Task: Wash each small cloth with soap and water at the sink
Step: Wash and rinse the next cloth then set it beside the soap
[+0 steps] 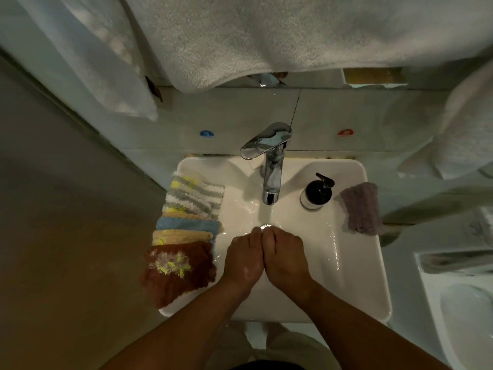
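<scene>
My left hand and my right hand are pressed side by side in the white sink, fingertips curled together under the water stream from the chrome faucet. No cloth shows in either hand. Several small cloths overlap along the sink's left rim: a brown cloth with yellow-white smears nearest me, then a peach cloth, a blue cloth and a grey-white striped cloth. A grey-purple cloth lies on the right rim. A black soap pump bottle stands right of the faucet.
White towels hang above the sink and at both sides. A tiled wall with a blue sticker and a red sticker is behind the faucet. Another white fixture sits at the right. A wall closes the left side.
</scene>
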`<control>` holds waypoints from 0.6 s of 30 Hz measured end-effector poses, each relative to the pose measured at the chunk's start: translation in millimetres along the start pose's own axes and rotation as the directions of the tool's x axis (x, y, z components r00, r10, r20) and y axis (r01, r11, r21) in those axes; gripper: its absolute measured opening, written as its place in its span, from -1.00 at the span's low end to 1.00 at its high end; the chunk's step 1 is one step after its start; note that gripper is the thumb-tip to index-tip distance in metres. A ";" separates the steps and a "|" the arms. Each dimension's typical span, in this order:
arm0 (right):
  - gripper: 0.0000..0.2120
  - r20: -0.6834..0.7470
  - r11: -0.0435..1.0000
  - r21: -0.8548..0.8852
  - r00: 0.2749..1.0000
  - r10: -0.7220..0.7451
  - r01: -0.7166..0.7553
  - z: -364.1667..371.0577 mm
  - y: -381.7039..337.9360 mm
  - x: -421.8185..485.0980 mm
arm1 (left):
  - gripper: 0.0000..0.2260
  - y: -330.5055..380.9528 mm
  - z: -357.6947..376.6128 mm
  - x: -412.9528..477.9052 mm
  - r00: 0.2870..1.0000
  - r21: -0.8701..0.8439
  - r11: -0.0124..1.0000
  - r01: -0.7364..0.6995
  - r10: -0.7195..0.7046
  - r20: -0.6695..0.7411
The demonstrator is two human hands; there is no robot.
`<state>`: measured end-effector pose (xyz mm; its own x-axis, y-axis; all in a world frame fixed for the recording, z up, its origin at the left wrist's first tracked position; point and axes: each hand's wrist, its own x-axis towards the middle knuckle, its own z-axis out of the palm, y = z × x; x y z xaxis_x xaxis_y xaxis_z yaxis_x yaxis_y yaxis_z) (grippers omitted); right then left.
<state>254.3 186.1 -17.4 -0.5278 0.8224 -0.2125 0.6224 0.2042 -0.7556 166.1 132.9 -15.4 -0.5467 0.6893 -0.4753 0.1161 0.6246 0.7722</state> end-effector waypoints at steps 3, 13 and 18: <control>-0.81 -0.059 0.966 -0.163 0.976 -0.212 0.200 -2.5 -4.3 3.7 | -0.59 4.1 -1.6 -3.0 1.000 -0.026 1.000 0.010 -0.010 -0.019; -0.78 -0.033 0.960 0.273 0.998 -0.060 0.067 -1.2 -1.6 -15.9 | -0.79 1.9 -11.7 -16.5 0.970 0.140 0.959 -0.245 0.243 0.033; -0.85 0.191 0.799 0.563 0.974 0.121 -0.210 -24.2 4.1 -19.6 | -0.85 -6.5 -35.6 -23.6 0.994 -0.329 0.942 -0.063 0.089 0.063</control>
<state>281.2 183.7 -1.3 -0.5492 0.7243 -0.4168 0.2827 -0.3084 -0.9083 148.8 99.5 5.8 -0.4812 0.7637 -0.4305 -0.1288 0.4242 0.8964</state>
